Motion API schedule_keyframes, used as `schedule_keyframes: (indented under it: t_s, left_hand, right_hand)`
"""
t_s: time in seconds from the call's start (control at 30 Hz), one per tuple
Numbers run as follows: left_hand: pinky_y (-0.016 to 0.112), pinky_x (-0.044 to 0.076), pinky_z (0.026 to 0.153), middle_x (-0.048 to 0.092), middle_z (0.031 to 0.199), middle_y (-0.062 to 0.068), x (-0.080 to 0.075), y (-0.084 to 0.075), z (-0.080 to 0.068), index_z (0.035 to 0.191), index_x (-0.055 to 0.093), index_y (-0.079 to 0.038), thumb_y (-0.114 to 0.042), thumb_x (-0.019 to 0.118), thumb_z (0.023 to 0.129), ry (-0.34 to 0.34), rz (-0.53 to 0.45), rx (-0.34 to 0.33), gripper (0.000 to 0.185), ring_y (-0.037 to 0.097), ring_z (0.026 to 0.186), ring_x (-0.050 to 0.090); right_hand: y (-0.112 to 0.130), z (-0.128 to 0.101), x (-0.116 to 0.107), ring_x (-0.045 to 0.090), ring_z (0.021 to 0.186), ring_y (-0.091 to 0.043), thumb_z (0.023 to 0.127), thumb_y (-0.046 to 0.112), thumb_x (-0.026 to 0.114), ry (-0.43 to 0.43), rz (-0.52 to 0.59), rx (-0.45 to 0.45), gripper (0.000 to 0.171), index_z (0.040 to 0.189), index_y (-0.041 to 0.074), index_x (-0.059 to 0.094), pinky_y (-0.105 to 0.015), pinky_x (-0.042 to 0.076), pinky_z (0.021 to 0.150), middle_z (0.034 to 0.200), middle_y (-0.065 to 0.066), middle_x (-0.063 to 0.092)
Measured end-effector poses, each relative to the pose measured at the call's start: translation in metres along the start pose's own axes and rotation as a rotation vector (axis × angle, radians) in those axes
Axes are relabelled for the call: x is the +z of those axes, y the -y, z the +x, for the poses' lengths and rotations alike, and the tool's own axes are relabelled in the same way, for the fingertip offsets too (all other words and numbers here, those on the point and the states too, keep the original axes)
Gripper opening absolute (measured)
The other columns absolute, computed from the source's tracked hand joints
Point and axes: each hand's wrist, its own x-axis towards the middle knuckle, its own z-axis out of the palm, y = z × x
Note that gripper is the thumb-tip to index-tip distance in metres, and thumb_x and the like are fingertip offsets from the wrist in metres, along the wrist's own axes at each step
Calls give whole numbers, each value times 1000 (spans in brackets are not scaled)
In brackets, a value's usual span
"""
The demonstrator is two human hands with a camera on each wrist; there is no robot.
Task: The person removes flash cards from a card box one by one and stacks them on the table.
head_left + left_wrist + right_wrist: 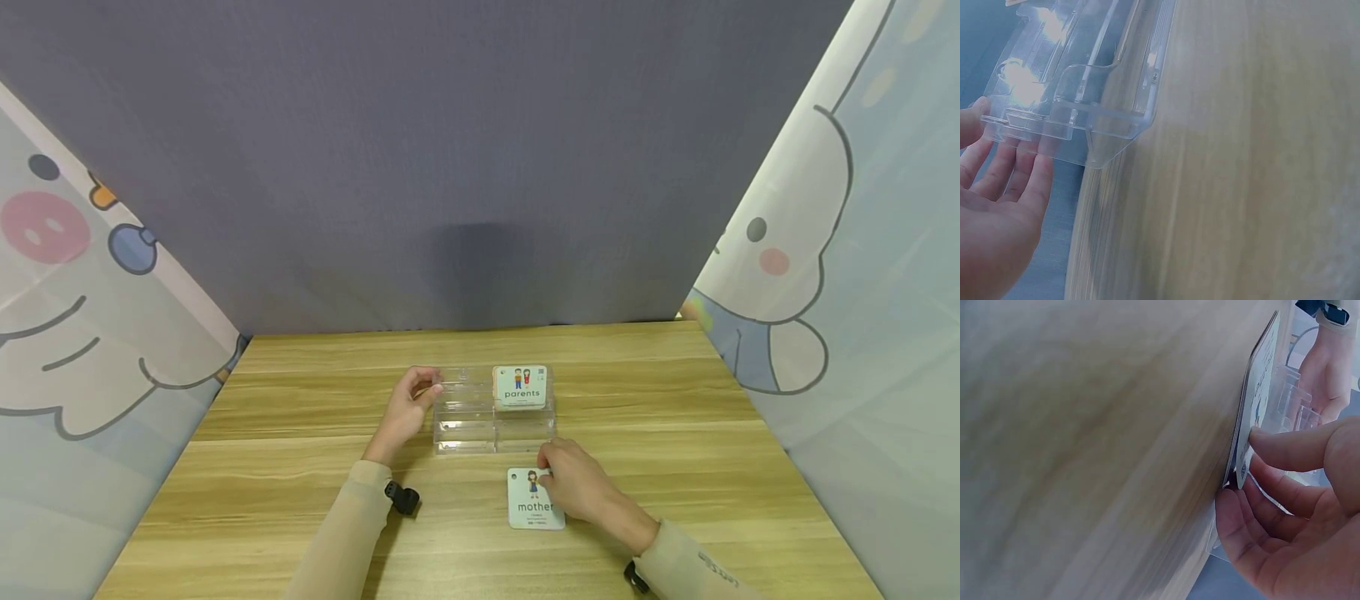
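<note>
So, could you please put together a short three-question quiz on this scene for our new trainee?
1. True or false: the left hand touches the clear plastic tiered card stand.
2. Which word is printed on the white picture card standing in the stand's back right slot?
3. The right hand pinches the top card of the small white card stack at: A) its far edge, B) its near edge.

Key: 1 true; 2 parents; 3 A.

Table (300, 467): light wood grain, running under and around the fingers on every side.
Backdrop (450, 150): plain grey-blue cloth, upright well beyond the fingers at the table's far edge.
Left curtain (75, 317): pale, cartoon print, well left of the fingers.
Right curtain (847, 250): pale, cartoon print, well right of the fingers.
</note>
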Motion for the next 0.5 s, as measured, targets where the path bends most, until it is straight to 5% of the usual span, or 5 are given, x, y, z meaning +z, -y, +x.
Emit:
schedule_keyframes:
  t_s: [0.5]
  left_hand:
    - [30,49,100,57,128,31,0,-1,-1,129,52,11,-1,60,101,-11,20,9,32,40,122,56]
  right_hand:
    - [2,4,-6,49,74,-13,87,1,73,-45,-58,-40,20,76,15,61,-28,46,61,76,7,50]
